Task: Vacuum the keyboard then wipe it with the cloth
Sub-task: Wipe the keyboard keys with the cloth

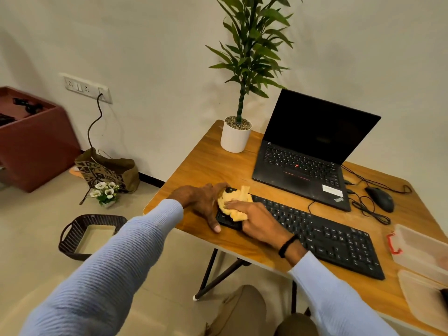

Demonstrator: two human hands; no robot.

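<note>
Presses bunched yellow cloth [234, 201] onto keyboard's [327, 235] left end with right hand [258, 220], fingers nearly straight. Clamps that end with left hand [202, 202], thumb at front edge, fingers round far corner. Reads "ThinkPad" on laptop [303, 166] just behind.

The wooden table [198, 166] had rounded corners and stood on black angled legs [218, 275]. An open black laptop [303, 170] lay on it, screen dark.

- A white pot [235, 139] holding a tall green plant stood just beside the laptop's left rear corner.
- A black keyboard [315, 236] lay directly in front of the laptop, roughly parallel to its front edge.
- A black mouse [379, 198] sat near the laptop's right side, and black cables [368, 210] trailed loosely between the two.
- Two clear plastic containers lay further from the laptop, to the front right. One [421, 248] had a red clip [392, 243], and the second [421, 294] lay beyond it.
</note>
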